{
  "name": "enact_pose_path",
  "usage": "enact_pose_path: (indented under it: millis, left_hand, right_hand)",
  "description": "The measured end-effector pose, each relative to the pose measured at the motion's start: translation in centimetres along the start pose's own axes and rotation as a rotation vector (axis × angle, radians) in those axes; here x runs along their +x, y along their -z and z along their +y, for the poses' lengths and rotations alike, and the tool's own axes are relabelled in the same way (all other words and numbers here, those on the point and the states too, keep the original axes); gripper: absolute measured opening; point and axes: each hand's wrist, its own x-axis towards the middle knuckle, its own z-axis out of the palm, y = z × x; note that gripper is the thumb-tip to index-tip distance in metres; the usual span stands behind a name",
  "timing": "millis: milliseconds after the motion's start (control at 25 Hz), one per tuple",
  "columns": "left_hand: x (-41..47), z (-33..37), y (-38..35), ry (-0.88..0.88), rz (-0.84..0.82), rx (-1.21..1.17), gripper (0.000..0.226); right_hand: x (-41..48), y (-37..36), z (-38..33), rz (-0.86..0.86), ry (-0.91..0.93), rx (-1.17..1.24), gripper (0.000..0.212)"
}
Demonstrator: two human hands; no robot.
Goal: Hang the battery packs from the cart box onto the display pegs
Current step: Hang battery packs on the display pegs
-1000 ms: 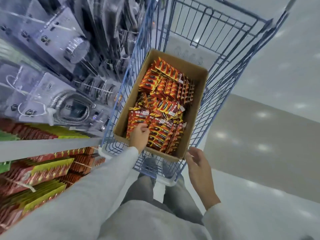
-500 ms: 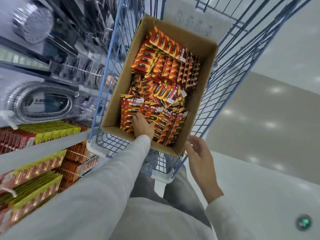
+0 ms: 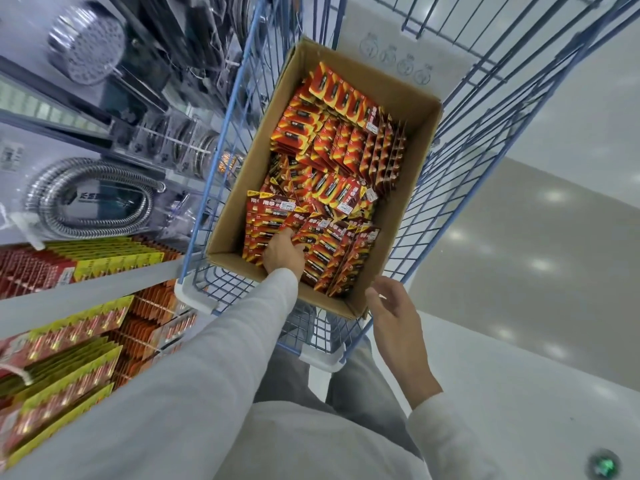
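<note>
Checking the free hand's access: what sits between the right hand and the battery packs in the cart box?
Only the cardboard box wall at its near corner. The right hand is open just outside it, and the battery packs are stacked right behind. Seen in the head view.

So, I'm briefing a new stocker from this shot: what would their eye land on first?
The cardboard box in the blue cart, crammed with red-orange packs. The left hand reaches into the packs at its near end, while the right hand hovers open by the near right corner. More packs fill the display at lower left.
</note>
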Motion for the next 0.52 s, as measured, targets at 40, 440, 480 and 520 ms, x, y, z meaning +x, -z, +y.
enact_pose_path:
  millis: [40,440,480,520]
  left_hand:
    - [-0.5,0.2,1.0,-0.015,0.015,-0.080,0.031]
    - [-10.0,-3.8,14.4,0.152,0.124,-1.114,0.025]
    - [-10.3,-4.3,14.8,0.166,0.122,-1.117,0.025]
    - [-10.7,-4.8,15.1,0.178,0.112,-1.105,0.024]
  right_hand:
    - [0.1,-0.3,-0.3,-0.007,0.006,0.002,0.027]
    - [11.6,-11.8,-3.4,-0.281,-0.319,0.109,0.058]
    - [13.0,-13.2,-3.1,-0.280,-0.368,0.135,0.069]
    - [14.2,-14.5,-2.7,-0.269,-0.411,0.161,0.079]
